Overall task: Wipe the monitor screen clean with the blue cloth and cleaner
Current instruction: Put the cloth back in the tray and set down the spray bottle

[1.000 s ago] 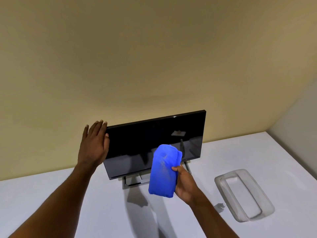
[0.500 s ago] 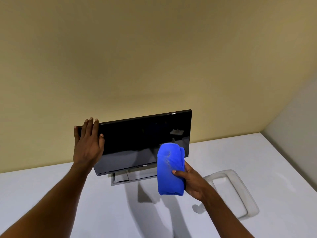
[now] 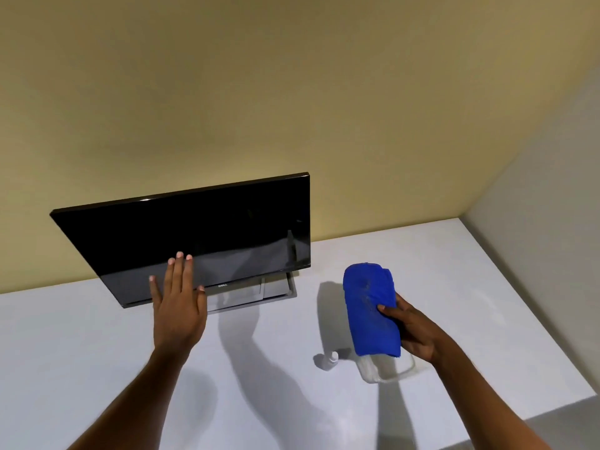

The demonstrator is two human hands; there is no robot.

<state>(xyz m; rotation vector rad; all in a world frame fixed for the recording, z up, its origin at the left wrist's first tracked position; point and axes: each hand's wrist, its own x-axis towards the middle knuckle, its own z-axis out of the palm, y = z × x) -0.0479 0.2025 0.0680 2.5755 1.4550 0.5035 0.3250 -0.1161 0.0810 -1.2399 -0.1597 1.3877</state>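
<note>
1. One monitor (image 3: 194, 235), black, screen dark. It stands on a grey stand (image 3: 256, 289) towards the back of the white table (image 3: 97, 352), near the yellow wall (image 3: 292, 92). Its long axis runs left to right, with the right end higher in the view. The screen faces the person and is tipped back a little.
2. One line of writing: small pale letters reading "DELL" at the middle of the monitor's lower bezel. No other text can be read anywhere.
3. One blue cloth (image 3: 371, 311), folded into a thick oblong pad. Its long axis runs near to far, with the rounded far end pointing to the wall. It is held above the table, to the right of the monitor and clear of the screen.
4. One right hand (image 3: 410, 326), closed around the cloth's right edge, thumb lying on the upper face and fingers wrapped behind.
5. One left hand (image 3: 178, 303), flat and empty, fingers spread wide and pointing up. It is in front of the monitor's lower edge, just left of the logo; whether it touches the glass cannot be told.
6. One clear plastic container (image 3: 388, 370) on the table, mostly hidden beneath the cloth and right hand.
7. One small white nozzle (image 3: 331, 357) on the table just left of the container; the body it belongs to cannot be made out.
</note>
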